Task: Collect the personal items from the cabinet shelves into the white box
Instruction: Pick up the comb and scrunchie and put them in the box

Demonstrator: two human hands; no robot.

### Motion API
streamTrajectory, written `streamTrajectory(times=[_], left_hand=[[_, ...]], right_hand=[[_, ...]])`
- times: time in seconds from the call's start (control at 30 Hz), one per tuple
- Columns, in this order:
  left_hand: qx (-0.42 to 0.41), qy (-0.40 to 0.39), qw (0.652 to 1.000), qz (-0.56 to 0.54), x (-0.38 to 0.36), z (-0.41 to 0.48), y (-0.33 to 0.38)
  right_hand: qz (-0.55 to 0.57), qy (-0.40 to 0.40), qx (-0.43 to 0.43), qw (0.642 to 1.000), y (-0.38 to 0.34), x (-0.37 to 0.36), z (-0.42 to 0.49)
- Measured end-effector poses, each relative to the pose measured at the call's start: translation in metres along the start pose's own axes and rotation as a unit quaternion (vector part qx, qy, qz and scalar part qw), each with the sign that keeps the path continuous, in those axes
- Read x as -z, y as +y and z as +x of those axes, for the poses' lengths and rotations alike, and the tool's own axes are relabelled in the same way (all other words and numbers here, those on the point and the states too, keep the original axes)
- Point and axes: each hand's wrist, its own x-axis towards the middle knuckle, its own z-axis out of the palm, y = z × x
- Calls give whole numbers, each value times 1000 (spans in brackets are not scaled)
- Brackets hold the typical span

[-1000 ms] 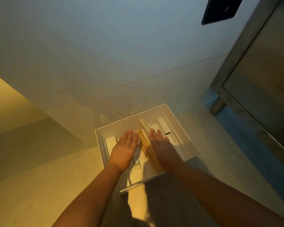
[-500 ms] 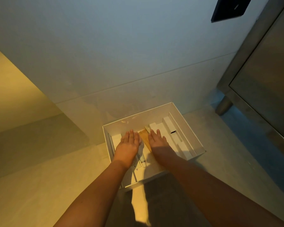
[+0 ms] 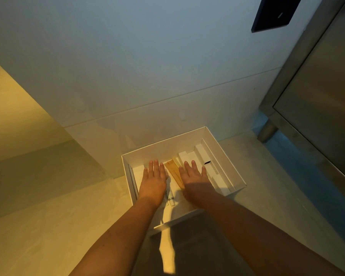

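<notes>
You're settling items (image 3: 173,171) in the white cardboard box (image 3: 226,156) on the floor (image 3: 48,226) at 12 o'clock. Your left hand (image 3: 154,181) and right hand (image 3: 195,181) lie flat inside, outstretched, gripping nothing. Next, probably: lift clear and turn to the grey metal cabinet (image 3: 317,96) at 2 o'clock.

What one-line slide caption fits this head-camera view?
Left hand and right hand, fingers straight, flank a tan packet inside the white box on the floor.

Single head-worn camera looks steeply down from above, near the white box (image 3: 223,156) on the floor (image 3: 48,226)
</notes>
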Motion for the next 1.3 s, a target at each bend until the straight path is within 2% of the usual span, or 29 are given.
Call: streamTrajectory(times=[0.27,0.43,0.6,0.73,0.87,0.97,1.3], left_hand=[[11,-1,1000,-27,-3,6,7],[3,54,998,-45,10,7,9],[50,73,994,-58,52,5,15],[86,81,986,-121,108,-23,10],[104,102,969,-198,178,-65,5],[99,119,964,-218,244,-90,-3],[46,121,974,-185,469,-163,-37]], right_hand=[[-16,3,-23,1000,9,2,-3],[4,-17,-71,997,5,40,17],[64,81,-68,992,3,102,18],[105,135,-47,984,-10,154,-5],[132,119,-17,984,-23,210,-37],[142,118,-27,982,-24,265,-61],[138,129,-40,981,-23,487,-140]])
